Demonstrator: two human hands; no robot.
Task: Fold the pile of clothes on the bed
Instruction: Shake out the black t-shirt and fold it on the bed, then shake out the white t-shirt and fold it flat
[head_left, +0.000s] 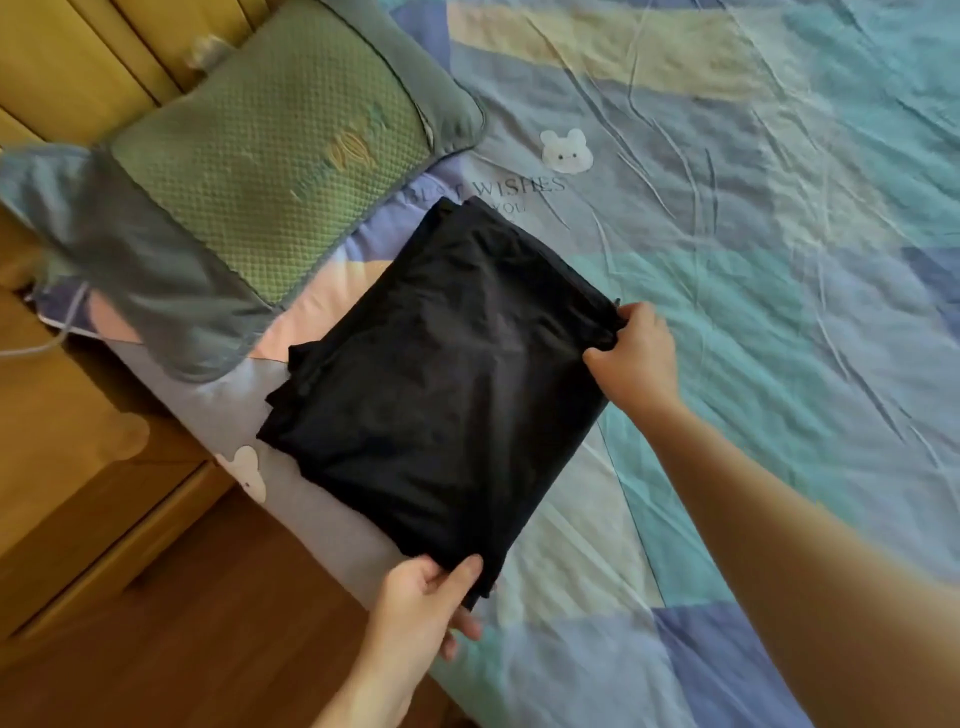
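Near the pillow end of the bed (779, 260), on the pastel patchwork sheet with its bear prints, one black, smooth, folded fabric garment (441, 389) is lying as a rough rectangle, its long axis running from the near edge of the mattress up and away towards the printed lettering. The left hand (421, 597) is gripping the near corner, thumb on top and fingers (462, 626) curling beneath the cloth; the right hand (636, 353) is pinching the right-hand edge partway up, its fingers closing narrowly on the fabric. So the garment is lying between the two hands, stretching away and to the left from the left hand and leftwards from the right, with both already touching it; neither is nearer in any useful sense. Judging by the tidy shape, this piece is looking close to finished, and the next move probably calls for one more fold or a lift across to a stack. Counting: one black garment, two hands, one green quilted pillow (270, 156) just beside the garment's far-left corner, and one grey-blue cloth (140, 270) draping over the pillow's near side, blurred. No other pile of clothes is showing here.
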